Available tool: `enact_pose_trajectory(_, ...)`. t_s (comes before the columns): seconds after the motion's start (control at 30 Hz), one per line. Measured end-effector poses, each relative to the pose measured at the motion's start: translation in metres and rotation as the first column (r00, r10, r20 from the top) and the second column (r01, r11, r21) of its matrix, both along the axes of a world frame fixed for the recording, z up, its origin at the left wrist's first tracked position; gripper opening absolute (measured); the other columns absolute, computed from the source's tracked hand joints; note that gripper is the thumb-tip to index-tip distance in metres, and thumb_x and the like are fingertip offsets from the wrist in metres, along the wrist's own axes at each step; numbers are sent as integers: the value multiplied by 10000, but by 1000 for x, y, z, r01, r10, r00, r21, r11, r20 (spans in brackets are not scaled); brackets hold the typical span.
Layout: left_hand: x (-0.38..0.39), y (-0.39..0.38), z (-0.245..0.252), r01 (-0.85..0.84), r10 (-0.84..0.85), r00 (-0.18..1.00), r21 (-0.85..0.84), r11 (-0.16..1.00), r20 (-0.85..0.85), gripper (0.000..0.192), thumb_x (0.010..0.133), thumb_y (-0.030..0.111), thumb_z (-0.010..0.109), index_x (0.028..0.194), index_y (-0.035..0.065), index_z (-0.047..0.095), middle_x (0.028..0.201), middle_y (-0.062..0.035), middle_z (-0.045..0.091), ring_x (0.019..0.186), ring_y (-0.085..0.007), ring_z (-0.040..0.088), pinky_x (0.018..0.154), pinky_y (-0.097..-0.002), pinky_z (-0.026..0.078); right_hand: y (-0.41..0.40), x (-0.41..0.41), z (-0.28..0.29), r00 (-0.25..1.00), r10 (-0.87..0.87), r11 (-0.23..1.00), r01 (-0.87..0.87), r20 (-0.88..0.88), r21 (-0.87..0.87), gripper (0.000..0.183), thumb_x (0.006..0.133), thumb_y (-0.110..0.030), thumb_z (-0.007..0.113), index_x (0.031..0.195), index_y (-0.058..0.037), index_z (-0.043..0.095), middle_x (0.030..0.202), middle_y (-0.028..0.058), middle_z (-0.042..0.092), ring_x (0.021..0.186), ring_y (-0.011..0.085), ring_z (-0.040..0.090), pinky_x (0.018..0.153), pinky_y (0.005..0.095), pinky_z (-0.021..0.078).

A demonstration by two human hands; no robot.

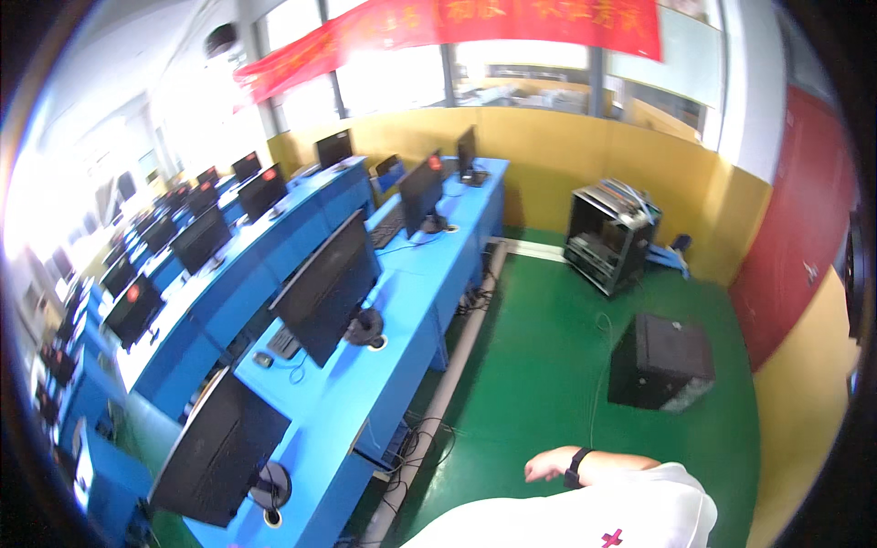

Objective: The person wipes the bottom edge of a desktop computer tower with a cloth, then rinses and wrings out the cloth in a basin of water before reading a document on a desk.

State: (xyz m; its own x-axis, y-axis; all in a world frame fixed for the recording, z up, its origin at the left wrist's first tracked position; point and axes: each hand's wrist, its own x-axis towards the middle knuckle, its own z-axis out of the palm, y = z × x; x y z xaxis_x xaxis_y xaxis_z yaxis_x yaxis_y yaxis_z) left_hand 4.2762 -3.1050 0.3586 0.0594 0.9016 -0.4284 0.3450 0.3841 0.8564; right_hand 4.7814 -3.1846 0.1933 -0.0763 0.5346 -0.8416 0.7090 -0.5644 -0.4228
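One hand shows at the bottom right, at the end of a bare forearm with a black wristband. It appears to be my right hand, with bent fingers, over the green floor; whether it holds anything cannot be told. My left hand is out of view. A white sleeve and shirt with a small red cross fill the bottom edge. Left of the hand runs a long blue desk bearing black monitors, a keyboard and a mouse.
A black cabinet stands on the green floor. Farther back is an open equipment rack. Loose cables and a pale pipe run beside the desk. A red door is at the right, more computer desks at the left.
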Motion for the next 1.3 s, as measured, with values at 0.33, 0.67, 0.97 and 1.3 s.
enact_pose_trajectory(0.33, -99, -125, -63, -786, 606, 356, -122, 605, 711, 494, 867, 444, 556, 1159, 45, 541, 892, -65, 674, 736, -345, 643, 646, -398, 552, 154, -59, 43, 290, -350, 933, 21, -891, -360, 553, 962, -411, 450, 1419, -128, 318, 1327, 163, 495, 1142, 277, 547, 923, 459, 475)
enact_pose_trajectory(0.67, -125, -235, -135, -638, 760, 490, -419, 646, 427, 587, 803, 450, 650, 1140, -24, 572, 1070, -217, 632, 997, -299, 617, 893, -375, 478, 162, -92, 14, 270, -520, 852, 231, -810, -470, 535, 980, -417, 353, 1405, -94, 322, 1290, 244, 508, 1168, 404, 510, 996, 526, 398)
enact_pose_trajectory(0.97, -164, -300, -96, -635, 665, 744, -373, 676, -61, 578, 972, 525, 304, 1402, 147, 380, 1289, -187, 532, 1243, -339, 461, 1027, -513, 347, 194, -256, 30, 585, -152, 882, -283, -796, -377, 469, 961, -388, 405, 1341, -112, 420, 1245, 208, 559, 1111, 323, 571, 924, 465, 461)
enact_pose_trajectory(1.3, -188, -391, -136, -701, 546, 712, -404, 587, -442, 505, 903, 489, 456, 1206, 112, 602, 1231, -123, 590, 1118, -297, 569, 950, -374, 443, 156, -489, 48, 473, 829, 512, -856, -300, 66, 488, 910, -384, 544, 1300, -94, 496, 1052, 84, 651, 970, 161, 590, 861, 327, 454)
